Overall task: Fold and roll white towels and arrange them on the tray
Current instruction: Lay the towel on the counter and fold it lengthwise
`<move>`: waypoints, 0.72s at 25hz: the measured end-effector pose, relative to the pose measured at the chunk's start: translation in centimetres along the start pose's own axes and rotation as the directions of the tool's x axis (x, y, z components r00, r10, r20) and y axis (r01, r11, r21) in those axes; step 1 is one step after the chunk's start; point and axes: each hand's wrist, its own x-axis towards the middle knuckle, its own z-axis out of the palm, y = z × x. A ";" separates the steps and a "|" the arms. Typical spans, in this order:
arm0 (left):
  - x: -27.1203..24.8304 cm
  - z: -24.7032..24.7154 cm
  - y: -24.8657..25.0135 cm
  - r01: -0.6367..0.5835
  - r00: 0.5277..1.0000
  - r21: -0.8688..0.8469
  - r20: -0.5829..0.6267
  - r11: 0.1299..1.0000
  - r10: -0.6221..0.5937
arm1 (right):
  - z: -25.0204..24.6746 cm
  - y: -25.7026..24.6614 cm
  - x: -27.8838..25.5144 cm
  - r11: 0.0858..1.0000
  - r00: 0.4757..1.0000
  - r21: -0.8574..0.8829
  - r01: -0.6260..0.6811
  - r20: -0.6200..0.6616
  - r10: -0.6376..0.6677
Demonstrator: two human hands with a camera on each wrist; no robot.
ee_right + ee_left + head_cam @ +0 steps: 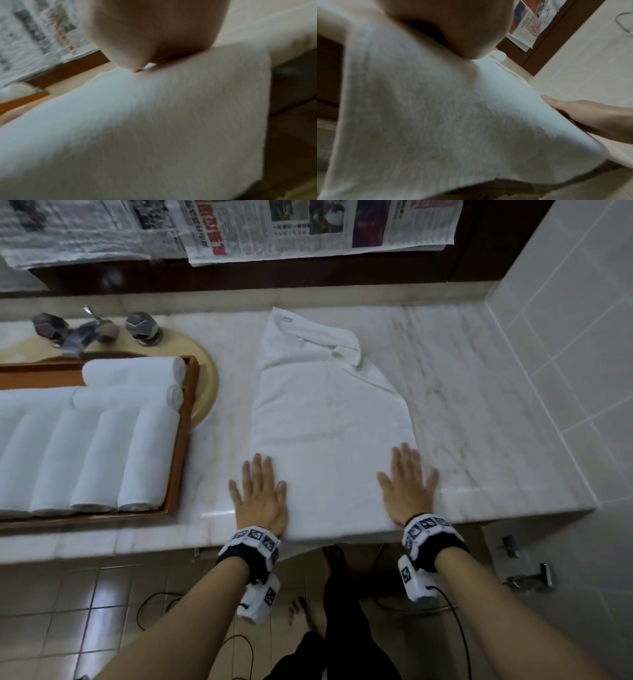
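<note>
1. A white towel (pixel 329 419) is being kept flat on the marble bench (pixel 479 412), running from the near edge to the far side; its near end is hanging over the bench edge, and its far end is bunched into a loose fold.
2. The left hand (pixel 262 494) is being pressed flat on the towel's near left edge, fingers spread and straight.
3. The right hand (pixel 407 486) is being pressed flat on the near right edge, fingers likewise spread; nothing is being pinched by either hand.
4. In both wrist views, which are blurred, the heel of each hand is being seen resting against the cloth.
5. A wooden tray (pixel 178 446) is being carried on the bench to the left, over the sink; rolled towels (pixel 102 453) are lying in it side by side, with further rolls laid crosswise at the far end.
6. Taps (pixel 92 328) are being seen beyond the tray, and newspapers (pixel 308 231) are hanging along the far wall.
</note>
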 end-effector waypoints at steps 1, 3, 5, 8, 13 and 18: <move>0.4 -0.5 -0.6 0.112 0.994 -0.033 -0.002 0.993 -0.112 | -0.9 0.2 0.5 0.988 0.990 0.061 -0.142 0.019 0.141; 0.8 -0.8 1.3 0.100 0.995 -0.073 -0.013 0.992 -0.101 | -2.0 -2.1 0.8 0.990 0.994 0.090 -0.104 0.021 0.103; 0.9 -0.3 5.4 -0.198 0.978 -0.123 0.041 0.972 0.204 | -1.6 -5.9 0.3 0.961 0.960 0.054 0.270 0.064 -0.273; 1.9 0.0 6.1 -0.325 0.936 -0.095 0.109 0.941 0.334 | -1.3 -5.6 1.5 0.896 0.889 0.016 0.444 0.114 -0.443; 4.2 -2.7 4.0 0.258 0.964 -0.103 0.093 0.961 -0.249 | -4.4 -1.7 4.5 0.993 0.987 0.047 -0.105 0.130 0.098; 5.7 -2.0 11.2 -0.279 0.918 -0.183 0.237 0.943 0.318 | -4.0 -5.5 5.4 0.930 0.913 0.045 0.366 0.177 -0.368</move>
